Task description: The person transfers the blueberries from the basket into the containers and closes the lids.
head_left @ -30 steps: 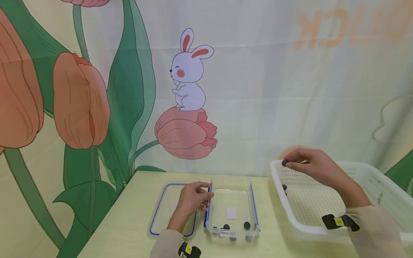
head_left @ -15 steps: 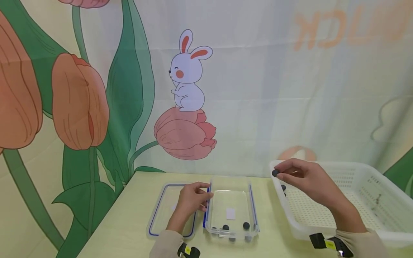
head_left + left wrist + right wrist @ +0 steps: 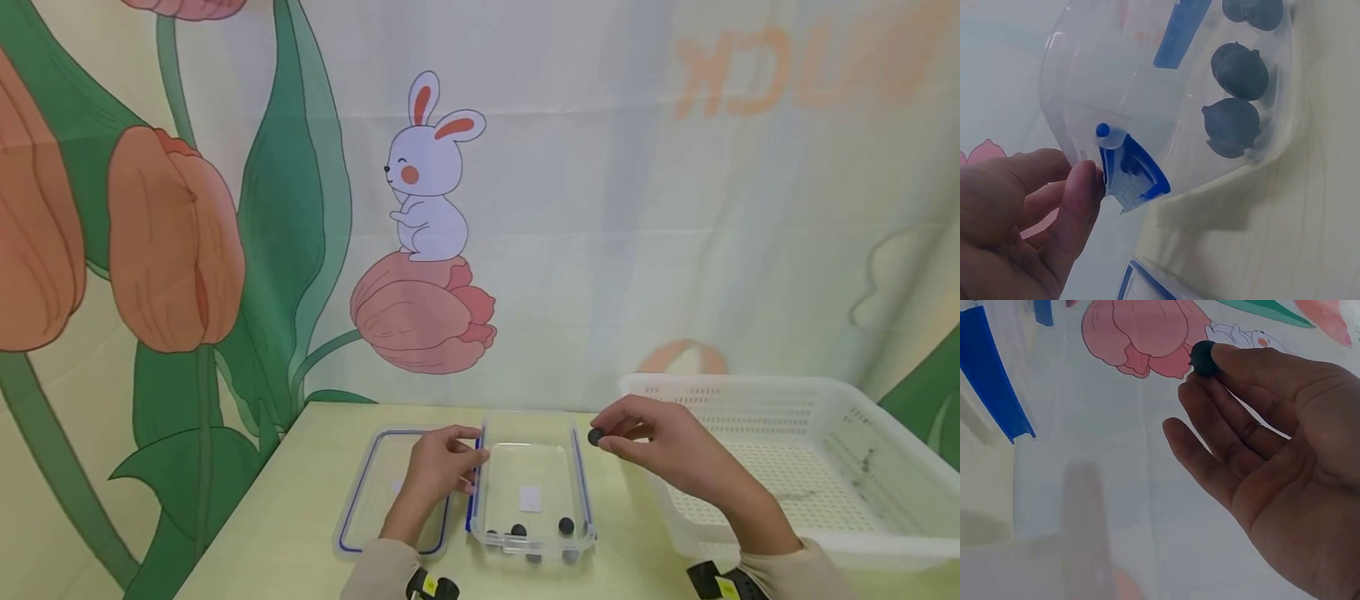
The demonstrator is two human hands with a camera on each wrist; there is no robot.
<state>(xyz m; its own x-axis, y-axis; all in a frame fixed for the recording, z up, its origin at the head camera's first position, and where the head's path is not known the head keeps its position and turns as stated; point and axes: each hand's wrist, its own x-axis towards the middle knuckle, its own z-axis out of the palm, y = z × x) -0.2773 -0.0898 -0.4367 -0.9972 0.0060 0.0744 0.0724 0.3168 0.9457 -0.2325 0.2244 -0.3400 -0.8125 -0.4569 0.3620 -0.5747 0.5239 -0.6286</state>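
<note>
My right hand (image 3: pixel 667 442) pinches a dark, round blueberry (image 3: pixel 596 437) between thumb and fingertips. It is raised between the clear box and the white basket. In the right wrist view the blueberry (image 3: pixel 1204 359) shows a small crown on its side. My left hand (image 3: pixel 435 467) holds the left rim of the clear plastic box (image 3: pixel 525 467), thumb and fingers at its edge beside a blue clip (image 3: pixel 1132 165). Several blueberries (image 3: pixel 1233 128) lie in the box at its near end.
A clear lid with a blue seal (image 3: pixel 351 508) lies on the table left of the box, partly under my left forearm. At the right stands a large white perforated basket (image 3: pixel 795 492). Behind the table hangs a curtain (image 3: pixel 570 250) printed with tulips and a rabbit.
My right hand has moved left and down with the blueberry, from above the basket's left rim toward the box. My left hand stays at the box's rim.
</note>
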